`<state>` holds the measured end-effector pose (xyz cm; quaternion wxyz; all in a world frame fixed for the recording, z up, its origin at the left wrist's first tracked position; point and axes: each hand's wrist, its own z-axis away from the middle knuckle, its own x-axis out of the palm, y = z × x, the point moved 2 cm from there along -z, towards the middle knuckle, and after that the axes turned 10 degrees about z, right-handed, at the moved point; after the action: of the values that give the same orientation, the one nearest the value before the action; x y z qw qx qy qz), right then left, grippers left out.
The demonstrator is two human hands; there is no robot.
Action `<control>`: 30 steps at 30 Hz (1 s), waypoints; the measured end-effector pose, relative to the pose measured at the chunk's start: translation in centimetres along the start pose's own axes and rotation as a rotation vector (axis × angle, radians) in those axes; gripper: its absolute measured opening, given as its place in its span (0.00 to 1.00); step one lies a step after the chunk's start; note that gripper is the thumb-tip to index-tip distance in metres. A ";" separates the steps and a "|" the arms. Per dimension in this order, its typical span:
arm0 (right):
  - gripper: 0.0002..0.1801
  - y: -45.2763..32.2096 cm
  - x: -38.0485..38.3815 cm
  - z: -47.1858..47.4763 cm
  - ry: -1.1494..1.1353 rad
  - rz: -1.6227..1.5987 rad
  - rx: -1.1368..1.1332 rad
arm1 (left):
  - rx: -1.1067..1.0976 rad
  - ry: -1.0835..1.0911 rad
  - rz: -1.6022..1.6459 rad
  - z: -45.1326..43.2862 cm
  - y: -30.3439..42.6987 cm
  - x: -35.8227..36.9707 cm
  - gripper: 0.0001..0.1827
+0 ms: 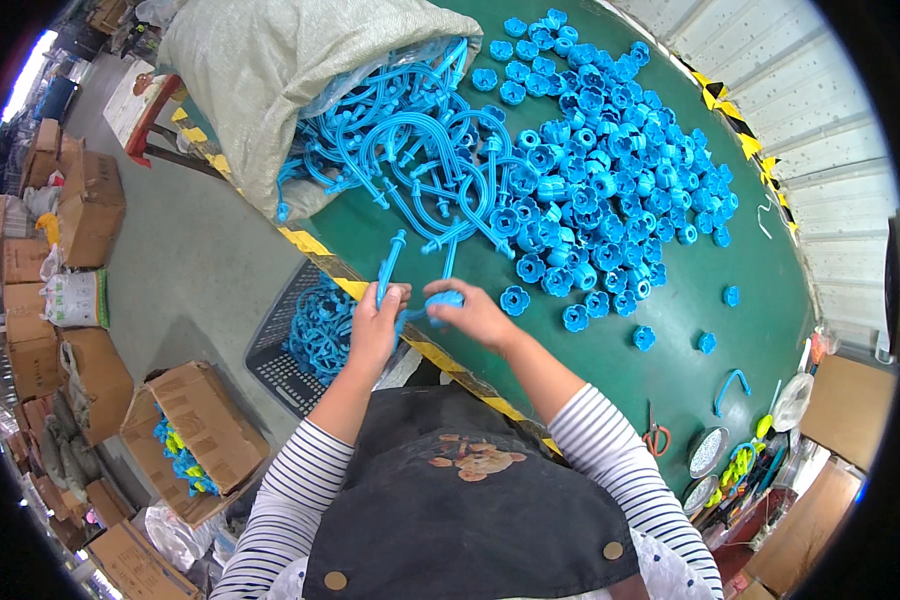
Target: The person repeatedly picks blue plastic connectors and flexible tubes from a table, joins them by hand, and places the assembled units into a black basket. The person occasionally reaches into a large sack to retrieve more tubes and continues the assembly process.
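Note:
Over the taped edge of the green table, my left hand grips a blue curved plastic rod, one end pointing up past the thumb. My right hand holds a blue flower-shaped plastic cup in its fingers, close to the rod's other end. Whether the cup touches that end is blurred. Past my hands, a tangle of blue curved rods spills from a woven sack. To the right of it spreads a large pile of blue flower-shaped cups.
A dark plastic basket of blue rods stands below the table's left edge. Scissors and two metal bowls lie at the right. Cardboard boxes line the floor at left. A white corrugated wall bounds the far side.

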<state>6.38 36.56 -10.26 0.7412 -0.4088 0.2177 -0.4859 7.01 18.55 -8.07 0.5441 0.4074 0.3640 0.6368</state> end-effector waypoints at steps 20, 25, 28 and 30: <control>0.18 0.8 -2.7 7.9 0.473 -0.172 -0.012 | 0.175 -0.136 -0.395 7.2 3.1 2.0 0.16; 0.18 0.4 -1.0 8.0 0.443 -0.009 -0.046 | 0.352 -0.142 -0.616 8.5 4.0 2.0 0.14; 0.20 -0.2 -2.0 7.9 0.467 0.306 -0.165 | 0.340 -0.168 -0.617 8.7 4.0 1.5 0.14; 0.23 -0.7 -3.4 7.1 0.515 0.394 -0.092 | 0.310 -0.182 -0.641 9.0 4.0 1.2 0.13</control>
<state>9.63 42.26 -5.94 0.7224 -0.2557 0.4945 -0.4102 13.57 19.34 -0.72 0.6780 0.4050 0.5154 0.3326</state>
